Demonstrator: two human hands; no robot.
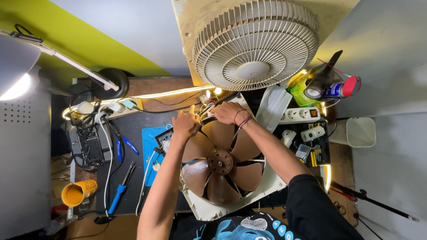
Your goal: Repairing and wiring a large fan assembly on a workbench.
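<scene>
A square cream fan housing [271, 184] with a brown bladed propeller [221, 162] lies on the bench in front of me. My left hand [185, 124] and my right hand [227, 112] meet at its far edge, fingers pinched on a bundle of thin wires [205, 108]. Which hand holds which wire is too small to tell. Thread bracelets circle my right wrist. A round cream fan grille [255, 44] on a cream panel stands upright behind the hands.
A blue mat [151, 146] lies left of the housing, with blue-handled pliers [130, 145] and a soldering iron [119, 191] nearby. A yellow cup [76, 193] sits at the left. A white power strip [302, 114], spray can [340, 89], torch [316, 84] and white bin [361, 132] stand right.
</scene>
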